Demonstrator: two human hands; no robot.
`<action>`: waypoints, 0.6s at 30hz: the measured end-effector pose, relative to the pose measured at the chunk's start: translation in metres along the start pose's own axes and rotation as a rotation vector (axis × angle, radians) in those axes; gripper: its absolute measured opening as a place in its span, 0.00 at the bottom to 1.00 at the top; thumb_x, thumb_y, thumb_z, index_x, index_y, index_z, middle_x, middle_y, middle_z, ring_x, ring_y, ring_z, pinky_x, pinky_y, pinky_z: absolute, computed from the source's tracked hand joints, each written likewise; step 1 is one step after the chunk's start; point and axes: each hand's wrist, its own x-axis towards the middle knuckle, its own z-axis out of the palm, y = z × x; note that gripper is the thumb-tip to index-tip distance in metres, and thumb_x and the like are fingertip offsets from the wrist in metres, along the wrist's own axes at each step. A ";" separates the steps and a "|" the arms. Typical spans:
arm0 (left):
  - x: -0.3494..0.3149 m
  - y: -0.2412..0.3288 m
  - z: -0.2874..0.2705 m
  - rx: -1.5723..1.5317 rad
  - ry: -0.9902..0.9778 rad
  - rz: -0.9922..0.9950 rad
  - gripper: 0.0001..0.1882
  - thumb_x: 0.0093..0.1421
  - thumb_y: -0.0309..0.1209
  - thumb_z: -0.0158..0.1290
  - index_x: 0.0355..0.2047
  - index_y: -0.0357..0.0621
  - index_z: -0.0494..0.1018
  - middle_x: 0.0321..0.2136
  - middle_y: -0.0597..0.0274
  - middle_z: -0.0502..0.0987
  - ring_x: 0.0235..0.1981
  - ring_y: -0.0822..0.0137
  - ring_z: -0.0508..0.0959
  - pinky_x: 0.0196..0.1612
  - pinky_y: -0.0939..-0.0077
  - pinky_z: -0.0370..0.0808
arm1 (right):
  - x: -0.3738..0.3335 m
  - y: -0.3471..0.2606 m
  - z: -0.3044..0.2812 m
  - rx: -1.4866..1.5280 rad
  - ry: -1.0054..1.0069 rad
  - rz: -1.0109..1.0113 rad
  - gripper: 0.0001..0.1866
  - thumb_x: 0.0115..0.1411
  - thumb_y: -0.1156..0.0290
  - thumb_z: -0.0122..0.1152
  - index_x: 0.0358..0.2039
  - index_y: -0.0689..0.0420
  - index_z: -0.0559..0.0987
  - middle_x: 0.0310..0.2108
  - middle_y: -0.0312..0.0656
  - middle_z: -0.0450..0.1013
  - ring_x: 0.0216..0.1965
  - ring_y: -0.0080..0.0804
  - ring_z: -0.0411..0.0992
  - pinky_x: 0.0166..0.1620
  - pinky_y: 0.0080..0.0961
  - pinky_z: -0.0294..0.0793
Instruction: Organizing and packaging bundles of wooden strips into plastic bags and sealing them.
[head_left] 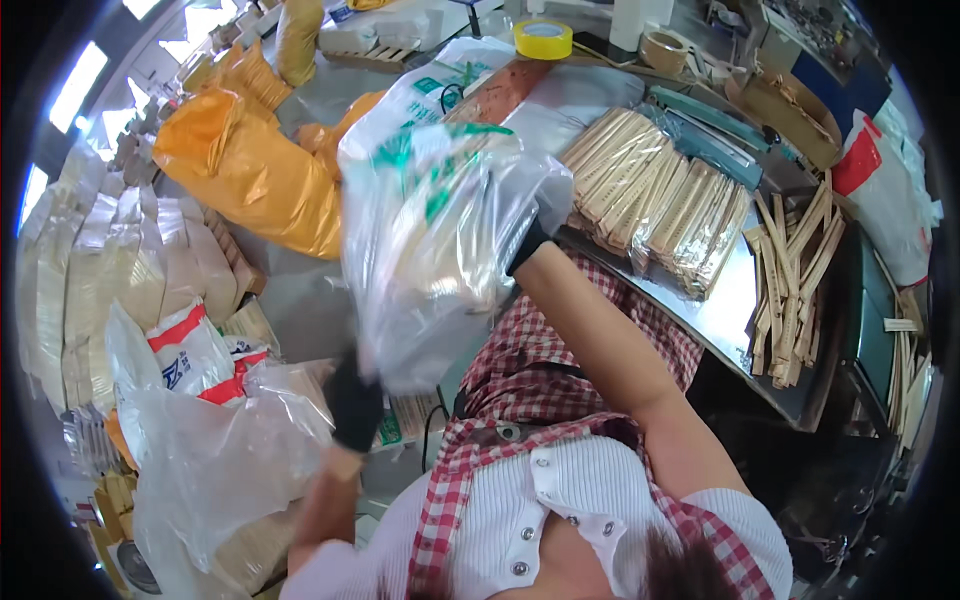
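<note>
Head view: one clear plastic bag with green print (430, 240), bulging, with pale contents blurred inside; located at centre, raised between both hands in front of the wearer's checked apron (540, 370).

Left hand (355, 405): dark glove, blurred, at the bag's lower left edge; whether its fingers are closed, cannot tell.

Right hand (527, 245): dark glove, at the bag's right side, mostly covered by the plastic; finger closure likewise cannot be told.

Right of the bag: bundles of flat wooden strips (625, 170) in clear wrap, side by side; beyond these, loose wooden strips (795, 280), heaped crosswise, on a metal surface (735, 330).

Behind the bag: one roll of yellow tape (543, 40); one roll of brown tape (663, 52), to its right.

Left of the bag, upper: one large orange sack (250, 170), lying creased.

Left, lower: one crumpled translucent bag (225, 440), near the left hand; red-and-white packaging (195, 350) against it.

Far left: pale wrapped packs (130, 260), in a row.

Far right: one white-and-red bag (885, 190), beside an open cardboard box (795, 110).
</note>
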 end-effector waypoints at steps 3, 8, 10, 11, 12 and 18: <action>-0.095 -0.018 0.065 -0.176 -0.026 0.049 0.32 0.50 0.46 0.61 0.50 0.36 0.69 0.36 0.48 0.78 0.39 0.57 0.79 0.45 0.62 0.73 | -0.013 0.026 0.027 -0.696 -0.016 -0.216 0.20 0.63 0.58 0.47 0.48 0.60 0.72 0.43 0.46 0.72 0.39 0.36 0.72 0.45 0.32 0.72; -0.028 0.121 0.091 -0.834 -0.636 0.301 0.19 0.61 0.40 0.51 0.44 0.38 0.70 0.36 0.53 0.76 0.35 0.61 0.74 0.44 0.66 0.69 | -0.052 0.011 0.003 -0.691 -0.302 -0.128 0.19 0.61 0.59 0.50 0.44 0.60 0.73 0.41 0.47 0.72 0.39 0.38 0.72 0.44 0.32 0.72; -0.012 0.151 0.061 -1.191 -1.027 0.236 0.15 0.59 0.37 0.52 0.39 0.37 0.72 0.33 0.50 0.76 0.32 0.56 0.74 0.40 0.65 0.69 | -0.202 -0.057 -0.089 -0.625 -0.471 -0.106 0.18 0.60 0.60 0.50 0.43 0.60 0.74 0.40 0.47 0.72 0.38 0.39 0.72 0.44 0.33 0.72; 0.008 0.164 0.038 -1.138 -1.020 0.492 0.14 0.59 0.37 0.52 0.36 0.37 0.72 0.30 0.48 0.76 0.35 0.57 0.75 0.42 0.65 0.68 | -0.254 -0.107 -0.139 -0.647 -0.521 -0.088 0.17 0.59 0.60 0.51 0.42 0.60 0.74 0.39 0.47 0.73 0.38 0.39 0.72 0.44 0.33 0.72; 0.012 0.178 0.038 -1.162 -1.043 0.519 0.14 0.59 0.37 0.52 0.36 0.37 0.72 0.30 0.48 0.76 0.35 0.57 0.75 0.42 0.65 0.68 | -0.288 -0.145 -0.166 -0.681 -0.547 -0.067 0.17 0.59 0.60 0.51 0.42 0.60 0.74 0.39 0.47 0.73 0.38 0.39 0.72 0.44 0.33 0.72; 0.060 0.188 0.016 -1.265 -0.715 1.350 0.16 0.62 0.36 0.46 0.46 0.40 0.70 0.42 0.48 0.73 0.41 0.59 0.73 0.45 0.67 0.69 | -0.278 -0.190 -0.106 -0.873 -0.650 0.012 0.15 0.56 0.62 0.54 0.38 0.60 0.76 0.36 0.48 0.73 0.37 0.41 0.72 0.43 0.33 0.72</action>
